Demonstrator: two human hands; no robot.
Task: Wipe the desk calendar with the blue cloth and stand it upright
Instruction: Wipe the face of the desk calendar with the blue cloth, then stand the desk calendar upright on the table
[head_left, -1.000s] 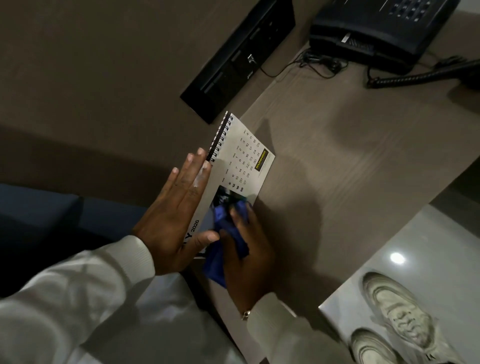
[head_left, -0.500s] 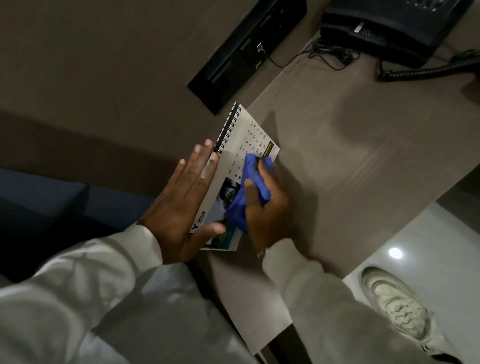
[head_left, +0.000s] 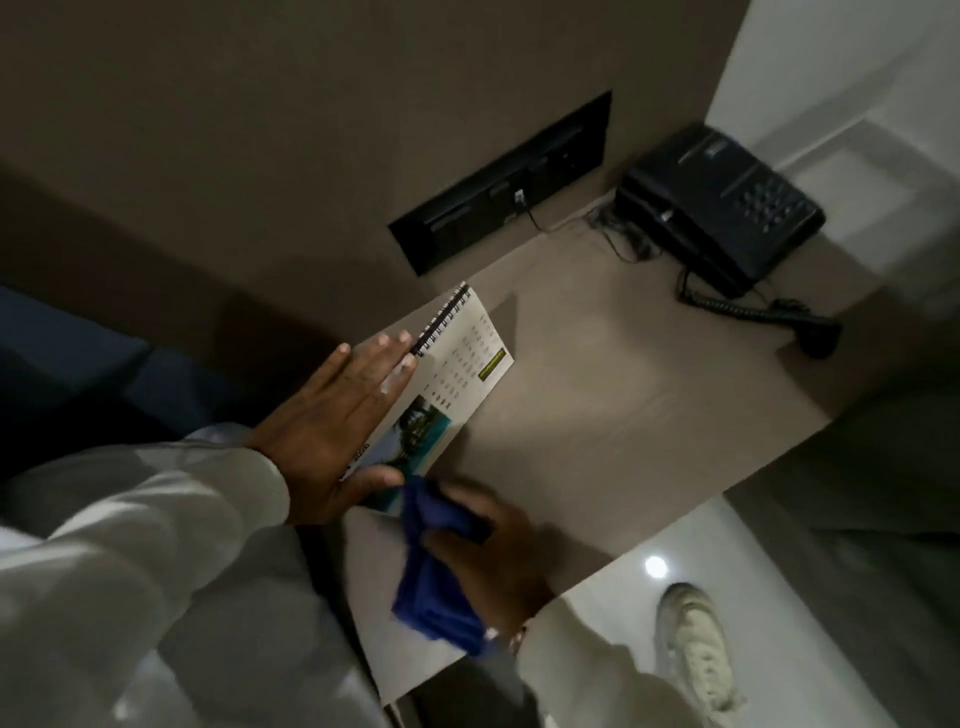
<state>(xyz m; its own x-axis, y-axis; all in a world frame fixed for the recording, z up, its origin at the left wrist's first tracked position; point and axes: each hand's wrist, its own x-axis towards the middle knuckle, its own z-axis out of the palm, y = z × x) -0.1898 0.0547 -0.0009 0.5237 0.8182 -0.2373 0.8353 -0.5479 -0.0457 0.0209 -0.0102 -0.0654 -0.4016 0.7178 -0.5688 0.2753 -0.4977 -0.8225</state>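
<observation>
The desk calendar (head_left: 457, 374) lies flat on the brown desk (head_left: 623, 415), its black spiral binding toward the wall and a photo at its near end. My left hand (head_left: 337, 421) rests flat on the calendar's left side with fingers spread, pressing it down. My right hand (head_left: 488, 556) grips the bunched blue cloth (head_left: 431, 566) on the desk just below the calendar's near edge, off the page.
A black telephone (head_left: 722, 208) sits at the desk's far right corner, its handset (head_left: 800, 325) lying off the hook on a coiled cord. A black socket panel (head_left: 504, 187) is set in the wall behind. The desk edge drops to a glossy floor with my shoe (head_left: 696, 649).
My right hand drew the blue cloth from the calendar's upper page down and off its near edge onto the desk. The left hand stayed pressed on the calendar.
</observation>
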